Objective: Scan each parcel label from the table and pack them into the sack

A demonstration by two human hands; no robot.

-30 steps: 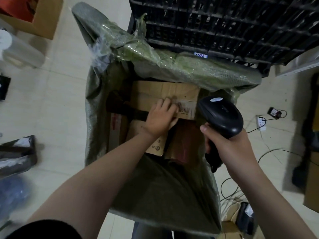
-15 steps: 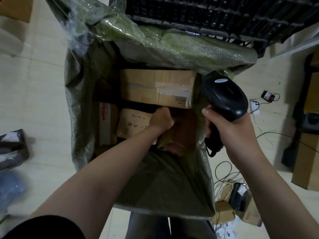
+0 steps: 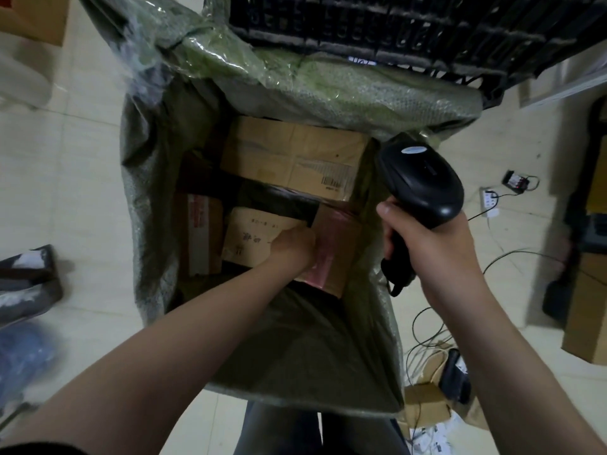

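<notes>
Head view looked straight down into the sack (image 3: 157,198), a grey-green woven bag with a coarse, grainy weave and a crinkled clear plastic liner folded over its far rim. The mouth stood wide open in a rough rectangle.

Inside lay several parcels. The taped carton (image 3: 295,156), a flat rectangular box of plain brown cardboard, sat against the far wall of the sack; a white barcode label (image 3: 335,180) was stuck near its right front corner. Below it lay the printed carton (image 3: 251,238), matt brown card with dark printed characters. To the left, the narrow carton (image 3: 198,238) lay along the sack wall, with red print and a pale strip on its face. To the right sat the pink-wrapped parcel (image 3: 335,247), a box whose top was covered in glossy pinkish film.

The left hand (image 3: 292,247) reached deep into the sack, fingers curled downward into the gap between the printed carton and the pink-wrapped parcel, touching both; whether it gripped either could not be told.

The right hand (image 3: 430,244) was closed firmly around the grip of the scanner (image 3: 420,182), a smooth black moulded plastic unit with a rounded, domed head carrying a small oval badge. The scanner was held above the right rim of the sack.

A black lattice crate (image 3: 410,27) stood beyond the sack. Thin cables (image 3: 423,326) lay loose on the pale tiled floor (image 3: 82,165) to the right.
</notes>
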